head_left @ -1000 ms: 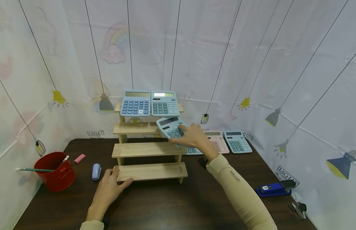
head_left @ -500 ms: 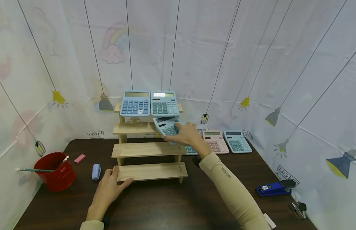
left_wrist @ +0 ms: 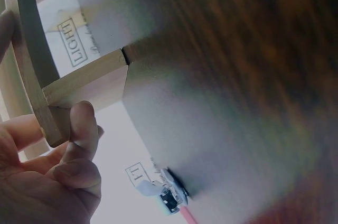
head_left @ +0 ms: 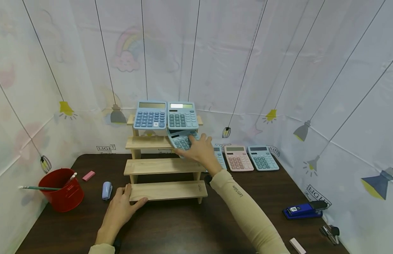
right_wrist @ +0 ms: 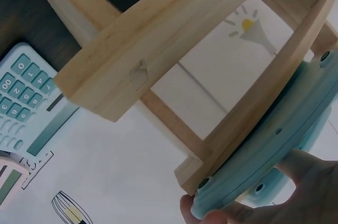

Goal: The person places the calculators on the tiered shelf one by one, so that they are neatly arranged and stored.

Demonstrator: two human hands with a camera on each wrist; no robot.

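A light-blue calculator [head_left: 180, 140] is in my right hand [head_left: 199, 152], tilted over the second shelf from the top of a wooden tiered stand [head_left: 167, 190]. In the right wrist view this calculator [right_wrist: 274, 134] lies close against the shelf board, its edge between my fingers and thumb. My left hand [head_left: 119, 208] grips the left end of the lowest shelf, and the left wrist view shows fingers [left_wrist: 82, 123] curled about the board's end. Side by side on the top shelf lean a blue calculator [head_left: 150, 115] and a teal calculator [head_left: 182, 115].
Right of the stand lie a partly hidden blue calculator [head_left: 220, 157], a pink calculator [head_left: 238, 158] and another blue one [head_left: 263, 157]. A red bucket [head_left: 64, 197] with pencils, a pink eraser [head_left: 88, 175] and a small stapler [head_left: 106, 190] are left. A dark-blue stapler [head_left: 302, 210] and white eraser [head_left: 297, 245] lie right.
My right hand has moved left with the calculator, bringing it under the top-shelf calculators. More of the blue calculator behind my wrist shows, and the white eraser is uncovered. My left hand stays put.
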